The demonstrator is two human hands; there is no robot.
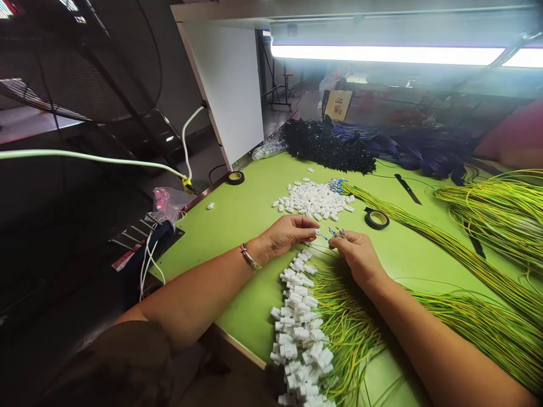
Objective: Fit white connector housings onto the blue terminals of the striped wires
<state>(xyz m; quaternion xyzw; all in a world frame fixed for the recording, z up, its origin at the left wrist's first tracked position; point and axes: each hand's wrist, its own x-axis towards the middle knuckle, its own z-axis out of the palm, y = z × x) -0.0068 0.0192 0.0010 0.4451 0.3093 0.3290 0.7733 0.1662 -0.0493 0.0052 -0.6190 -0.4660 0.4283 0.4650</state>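
My left hand (289, 235) pinches a small white plastic connector housing (317, 232) between thumb and fingers. Facing it, my right hand (355, 252) is closed on several yellow-green wires with blue-sleeved metal terminals (338, 232) poking out past the fingertips. One terminal points at the housing; whether it has entered, I cannot tell. Just beyond the hands lies a pile of loose white housings (314, 198). Below them runs a long stack of white housings fitted on wires (299, 322), with the yellow-green wires (356, 316) trailing right under my right forearm.
A bundle of terminal-ended wires (394, 212) crosses the green table (220, 249). Black tape rolls (376, 219) (235, 177), a dark blade-like tool (408, 189) and a heap of black connectors (326, 147) lie around. A white panel (229, 85) and a lamp (386, 55) border the bench.
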